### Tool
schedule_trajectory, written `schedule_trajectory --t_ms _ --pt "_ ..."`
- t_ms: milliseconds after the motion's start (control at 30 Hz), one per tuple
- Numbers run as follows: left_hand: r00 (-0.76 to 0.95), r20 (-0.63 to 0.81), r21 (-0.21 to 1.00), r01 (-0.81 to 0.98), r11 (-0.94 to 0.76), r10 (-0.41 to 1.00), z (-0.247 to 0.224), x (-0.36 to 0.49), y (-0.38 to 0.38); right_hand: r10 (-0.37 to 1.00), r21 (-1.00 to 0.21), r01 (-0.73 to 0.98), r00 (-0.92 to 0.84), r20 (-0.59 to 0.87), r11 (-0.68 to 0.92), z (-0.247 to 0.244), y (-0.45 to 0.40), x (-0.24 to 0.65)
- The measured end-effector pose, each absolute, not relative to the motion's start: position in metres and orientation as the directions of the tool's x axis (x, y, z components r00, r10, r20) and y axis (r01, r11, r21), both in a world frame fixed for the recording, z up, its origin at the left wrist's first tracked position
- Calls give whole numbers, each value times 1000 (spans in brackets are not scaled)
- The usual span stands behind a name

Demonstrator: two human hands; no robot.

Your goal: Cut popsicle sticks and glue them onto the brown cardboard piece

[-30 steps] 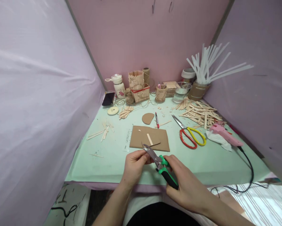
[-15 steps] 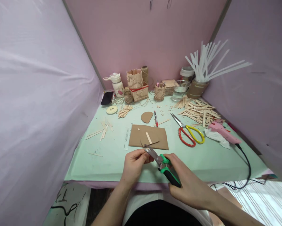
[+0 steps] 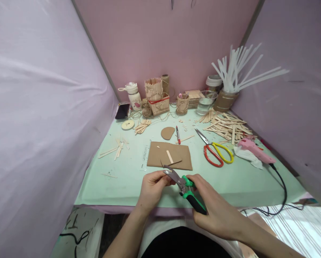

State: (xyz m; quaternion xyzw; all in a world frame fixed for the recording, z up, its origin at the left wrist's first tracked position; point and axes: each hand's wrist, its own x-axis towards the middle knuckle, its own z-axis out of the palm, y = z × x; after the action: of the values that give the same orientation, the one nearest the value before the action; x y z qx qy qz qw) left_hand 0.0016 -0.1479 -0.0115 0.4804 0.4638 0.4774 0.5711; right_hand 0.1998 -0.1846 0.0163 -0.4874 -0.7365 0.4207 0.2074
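In my right hand [image 3: 212, 208] is a pair of shears [image 3: 193, 201] with green and black handles and a spring between them. Its metal blades point left and reach my left hand [image 3: 155, 188]. The left fingers are pinched together just below the blades, around what looks like a small pale piece of craft stick, mostly hidden. Just beyond the blades lies a brown cardboard rectangle [image 3: 157, 156], with a pale stick [image 3: 169, 157] and a thin dark strip [image 3: 174, 163] on it.
Red-and-yellow-handled scissors [image 3: 214, 152] lie at right, beside a pink glue gun [image 3: 255, 150] with its cord over the table edge. Behind are heaped craft sticks [image 3: 224, 125], a water cup [image 3: 206, 104] and stick-built boxes [image 3: 160, 104]. A rounded cardboard piece [image 3: 168, 133] lies near a red pen [image 3: 178, 135].
The shears' blades look slightly closer together near my left fingers. Both hands have stayed almost in place, and the view has shifted a little.
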Motion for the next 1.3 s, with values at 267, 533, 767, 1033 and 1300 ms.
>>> schedule_trajectory --t_ms 267,533,767,1033,1300 --pt "127 -51 997 -46 57 991 -9 0 -148 888 -821 550 -442 -129 155 20 -183 200" --pt "159 -36 999 5 36 987 -10 -1 -148 883 -820 556 -442 -156 134 19 -184 202" --pt "227 -24 998 68 9 973 -3 -3 -148 858 -820 557 -477 -190 128 21 -186 208" --pt "203 -105 994 56 96 974 -3 -1 -149 869 -798 597 -432 -242 74 13 -187 206" --pt "150 -152 987 -21 157 977 -4 0 -144 894 -901 434 -395 -210 -20 20 -178 212"
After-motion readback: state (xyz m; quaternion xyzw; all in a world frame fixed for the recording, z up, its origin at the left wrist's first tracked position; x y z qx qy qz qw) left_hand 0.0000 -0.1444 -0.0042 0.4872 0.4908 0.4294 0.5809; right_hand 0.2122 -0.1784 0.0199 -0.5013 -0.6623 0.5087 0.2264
